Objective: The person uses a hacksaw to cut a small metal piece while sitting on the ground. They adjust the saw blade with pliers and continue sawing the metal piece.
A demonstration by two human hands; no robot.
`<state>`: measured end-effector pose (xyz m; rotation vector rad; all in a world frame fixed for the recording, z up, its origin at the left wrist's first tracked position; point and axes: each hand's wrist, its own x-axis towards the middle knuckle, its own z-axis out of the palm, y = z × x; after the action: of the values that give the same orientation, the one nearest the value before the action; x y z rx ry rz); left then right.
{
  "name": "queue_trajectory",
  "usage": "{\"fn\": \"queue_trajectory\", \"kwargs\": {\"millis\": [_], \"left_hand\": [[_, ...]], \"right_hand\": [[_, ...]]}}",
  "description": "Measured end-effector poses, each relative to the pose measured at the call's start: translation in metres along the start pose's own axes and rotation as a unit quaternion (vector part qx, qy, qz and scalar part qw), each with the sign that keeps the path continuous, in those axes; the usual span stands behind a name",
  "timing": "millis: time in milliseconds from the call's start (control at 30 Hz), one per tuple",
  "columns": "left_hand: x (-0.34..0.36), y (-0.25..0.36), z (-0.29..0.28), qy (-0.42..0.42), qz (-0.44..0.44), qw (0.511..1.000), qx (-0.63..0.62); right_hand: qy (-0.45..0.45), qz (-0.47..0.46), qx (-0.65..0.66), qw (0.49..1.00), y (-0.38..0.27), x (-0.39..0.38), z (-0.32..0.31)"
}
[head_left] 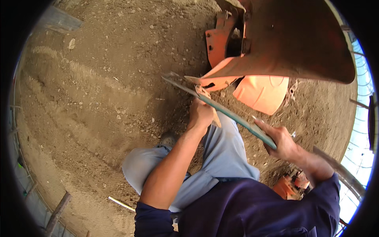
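Observation:
My right hand (281,143) is closed round the near end of a long, narrow bar-like tool (237,118), its index finger stretched along it. The tool is teal over the near part and dull grey toward its far tip; its exact kind is unclear. My left hand (200,113) is closed on a small, flat, worn piece (203,92) with holes and chipped orange paint, lying under the tool where the two cross. A tan end of it (216,119) shows below the tool. Just beyond my left hand are the orange parts (219,81) of a plough-like implement.
A big, dark curved metal plate (296,39) overhangs the upper right, with an orange plate (262,93) below and a chain (291,93) beside it. Orange machinery (290,185) lies near my right elbow. A white stick (121,204) rests on the dirt ground (98,118).

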<state>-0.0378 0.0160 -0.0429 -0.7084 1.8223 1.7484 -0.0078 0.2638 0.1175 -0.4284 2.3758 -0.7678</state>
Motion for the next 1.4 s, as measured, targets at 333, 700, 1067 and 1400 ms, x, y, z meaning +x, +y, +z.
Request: {"fn": "queue_trajectory", "kwargs": {"millis": [333,700,1067,1400], "left_hand": [[0.001,0.007,0.001,-0.034,-0.029,0.997,-0.067],[-0.010,0.024,-0.004,-0.004,0.011,0.997,-0.081],[-0.015,0.029,-0.003,-0.007,-0.061,0.984,-0.165],[-0.007,0.014,-0.007,-0.016,0.003,0.994,-0.104]], "right_hand": [[-0.026,0.040,-0.010,0.999,-0.004,0.019,0.013],[0.041,-0.065,-0.028,0.997,0.002,0.071,0.039],[0.079,-0.134,0.018,0.988,-0.013,0.120,0.055],[0.000,-0.021,-0.007,1.000,0.004,0.059,0.027]]}}
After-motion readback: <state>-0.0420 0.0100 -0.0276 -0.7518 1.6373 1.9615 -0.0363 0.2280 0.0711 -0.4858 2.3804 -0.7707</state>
